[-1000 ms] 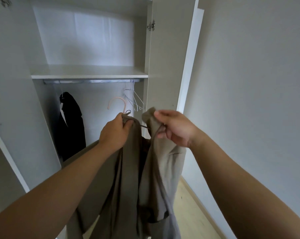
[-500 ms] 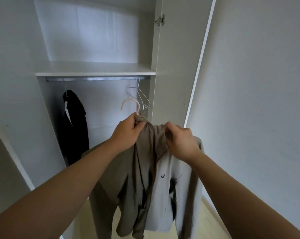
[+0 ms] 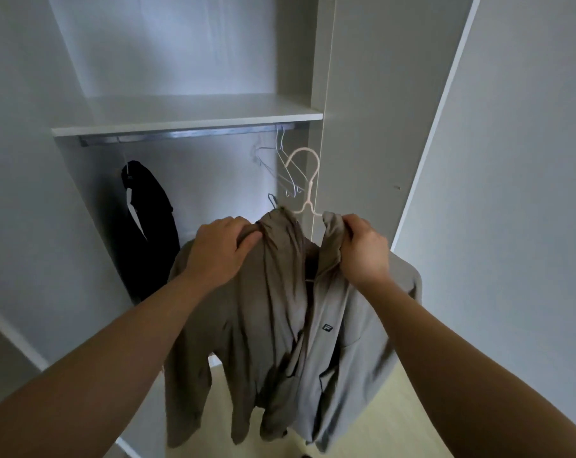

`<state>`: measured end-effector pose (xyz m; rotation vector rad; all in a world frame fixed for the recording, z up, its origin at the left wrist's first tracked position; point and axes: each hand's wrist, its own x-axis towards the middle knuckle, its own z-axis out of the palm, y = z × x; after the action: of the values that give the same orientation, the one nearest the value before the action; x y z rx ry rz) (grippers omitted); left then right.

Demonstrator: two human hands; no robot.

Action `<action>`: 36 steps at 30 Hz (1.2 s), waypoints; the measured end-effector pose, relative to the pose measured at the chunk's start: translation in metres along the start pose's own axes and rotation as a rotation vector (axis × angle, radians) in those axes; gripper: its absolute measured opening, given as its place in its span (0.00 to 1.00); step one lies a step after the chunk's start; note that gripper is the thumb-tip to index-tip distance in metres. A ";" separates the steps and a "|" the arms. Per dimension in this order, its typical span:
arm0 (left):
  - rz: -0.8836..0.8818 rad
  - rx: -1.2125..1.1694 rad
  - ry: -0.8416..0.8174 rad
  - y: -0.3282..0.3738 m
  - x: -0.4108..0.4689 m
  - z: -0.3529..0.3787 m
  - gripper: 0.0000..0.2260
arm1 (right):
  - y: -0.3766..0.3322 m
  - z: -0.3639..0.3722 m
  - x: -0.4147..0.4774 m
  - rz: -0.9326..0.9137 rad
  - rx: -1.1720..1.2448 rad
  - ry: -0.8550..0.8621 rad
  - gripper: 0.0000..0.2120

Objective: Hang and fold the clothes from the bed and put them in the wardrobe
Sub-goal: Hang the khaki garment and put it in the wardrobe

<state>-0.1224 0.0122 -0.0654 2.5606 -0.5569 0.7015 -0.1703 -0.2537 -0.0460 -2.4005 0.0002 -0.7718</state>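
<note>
A black garment (image 3: 154,233) hangs from the rail (image 3: 187,135) at nine o'clock, with bare wire hangers (image 3: 280,175) on the same rail toward twelve. A plain grey wall (image 3: 528,193) fills three o'clock, and pale floor (image 3: 399,411) shows at five.

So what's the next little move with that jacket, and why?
Probably raise the jacket and hook the pale hanger over the rail. The left hand and right hand grip its collar, it already sits on the hanger, and the hook is free below the rail.
</note>
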 end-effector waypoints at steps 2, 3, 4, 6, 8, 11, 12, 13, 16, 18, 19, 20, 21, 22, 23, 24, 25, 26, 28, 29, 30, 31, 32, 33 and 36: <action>-0.055 0.087 0.002 -0.027 0.019 0.013 0.19 | 0.004 0.023 0.022 -0.003 0.006 0.020 0.09; -0.083 0.111 0.010 -0.040 0.029 0.021 0.19 | 0.006 0.036 0.034 -0.013 0.002 0.029 0.09; -0.107 0.123 0.021 -0.053 0.040 0.030 0.20 | 0.008 0.049 0.047 -0.023 -0.004 0.042 0.09; -0.135 0.122 0.060 -0.078 0.062 0.046 0.21 | 0.015 0.075 0.077 -0.025 -0.018 0.063 0.08; -0.151 0.126 0.087 -0.104 0.083 0.059 0.20 | 0.023 0.099 0.108 -0.013 -0.030 0.064 0.07; -0.171 0.147 0.091 -0.143 0.119 0.075 0.21 | 0.035 0.128 0.153 0.019 -0.018 0.053 0.07; -0.188 0.159 0.088 -0.154 0.131 0.080 0.21 | 0.037 0.138 0.167 0.020 -0.010 0.039 0.07; -0.208 0.191 0.080 -0.164 0.142 0.084 0.22 | 0.039 0.149 0.180 0.018 -0.005 0.023 0.08; -0.139 0.302 0.020 -0.183 0.176 0.103 0.20 | 0.038 0.185 0.213 0.024 -0.004 -0.013 0.08; -0.051 0.192 -0.012 -0.191 0.200 0.122 0.18 | 0.032 0.212 0.229 0.026 0.011 -0.027 0.08; -0.051 0.082 -0.036 -0.194 0.213 0.132 0.17 | 0.029 0.226 0.236 0.030 0.009 -0.033 0.10; -0.064 -0.024 -0.073 -0.198 0.226 0.142 0.15 | 0.027 0.240 0.243 0.036 -0.005 -0.039 0.12; -0.074 -0.095 -0.102 -0.205 0.238 0.152 0.13 | 0.025 0.252 0.249 0.043 -0.027 -0.049 0.15; -0.075 -0.127 -0.106 -0.214 0.248 0.162 0.11 | 0.023 0.265 0.256 0.050 -0.050 -0.063 0.17; -0.071 -0.133 -0.097 -0.225 0.257 0.172 0.10 | 0.023 0.276 0.263 0.058 -0.068 -0.087 0.18; -0.063 -0.137 -0.091 -0.238 0.265 0.180 0.10 | 0.023 0.287 0.270 0.071 -0.082 -0.119 0.20; -0.049 -0.147 -0.089 -0.251 0.271 0.188 0.10 | 0.023 0.297 0.277 0.083 -0.095 -0.148 0.22; -0.028 -0.163 -0.096 -0.263 0.279 0.194 0.11 | 0.023 0.306 0.285 0.091 -0.114 -0.167 0.24; 0.034 -0.190 -0.125 -0.283 0.295 0.204 0.11 | 0.022 0.325 0.299 0.112 -0.166 -0.194 0.21; 0.071 -0.191 -0.126 -0.290 0.302 0.207 0.11 | 0.020 0.336 0.303 0.108 -0.186 -0.198 0.17; 0.105 -0.184 -0.122 -0.295 0.309 0.209 0.10 | 0.016 0.347 0.307 0.096 -0.195 -0.203 0.15; 0.131 -0.178 -0.126 -0.300 0.316 0.211 0.10 | 0.011 0.357 0.310 0.094 -0.200 -0.209 0.16; 0.147 -0.180 -0.138 -0.305 0.323 0.213 0.10 | 0.006 0.365 0.313 0.104 -0.207 -0.216 0.18; 0.157 -0.188 -0.149 -0.309 0.329 0.214 0.11 | 0.003 0.372 0.316 0.112 -0.211 -0.219 0.20; 0.215 -0.197 -0.134 -0.322 0.347 0.220 0.11 | 0.006 0.388 0.327 0.118 -0.192 -0.184 0.18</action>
<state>0.3901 0.0796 -0.1398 2.3970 -0.9093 0.5177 0.3066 -0.1019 -0.1261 -2.6183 0.1465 -0.5150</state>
